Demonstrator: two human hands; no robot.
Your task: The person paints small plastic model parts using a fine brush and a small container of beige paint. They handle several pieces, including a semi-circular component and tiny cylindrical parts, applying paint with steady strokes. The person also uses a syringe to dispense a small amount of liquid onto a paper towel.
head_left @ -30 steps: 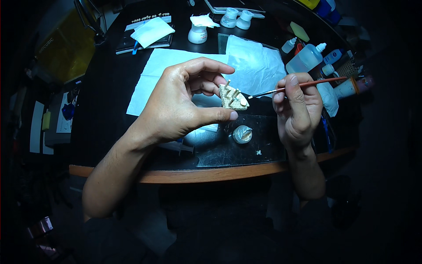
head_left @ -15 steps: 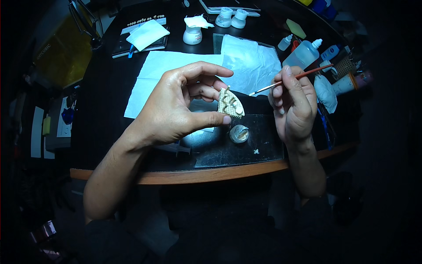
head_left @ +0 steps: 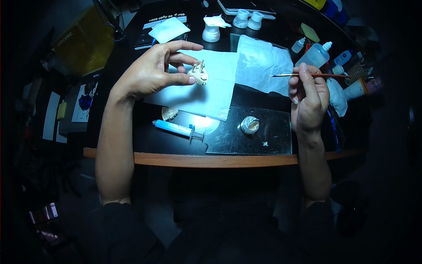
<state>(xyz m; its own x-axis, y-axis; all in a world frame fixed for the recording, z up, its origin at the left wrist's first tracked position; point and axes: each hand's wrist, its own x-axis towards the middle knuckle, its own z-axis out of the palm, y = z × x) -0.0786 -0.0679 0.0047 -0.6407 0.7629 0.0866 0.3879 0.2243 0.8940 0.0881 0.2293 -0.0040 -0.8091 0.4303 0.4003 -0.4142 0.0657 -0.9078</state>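
My left hand [head_left: 149, 71] is raised over a white paper sheet [head_left: 220, 88]. Its thumb and fingers pinch a small cream honeycomb firing tray [head_left: 201, 80] with upright pegs and pale pieces on it. At the right, my right hand [head_left: 311, 105] grips a thin brush [head_left: 325, 75] with a red-brown handle, its tip pointing left, apart from the tray. Below, between the hands, a small open jar [head_left: 249, 125] with pale contents stands on a glass plate [head_left: 233, 143]. A tiny white bit [head_left: 265, 144] lies near it.
A blue-filled syringe [head_left: 172, 127] and a second cream honeycomb piece [head_left: 169, 114] lie by the table's front. White jars [head_left: 211, 33] stand at the back. Crumpled tissue [head_left: 263, 61] covers a plate, near a clear squeeze bottle [head_left: 314, 56] at the right.
My left hand has moved left and away with the tray, which is now tilted differently. The brush is more level. The syringe and second honeycomb piece have come into sight; the whole view has shifted.
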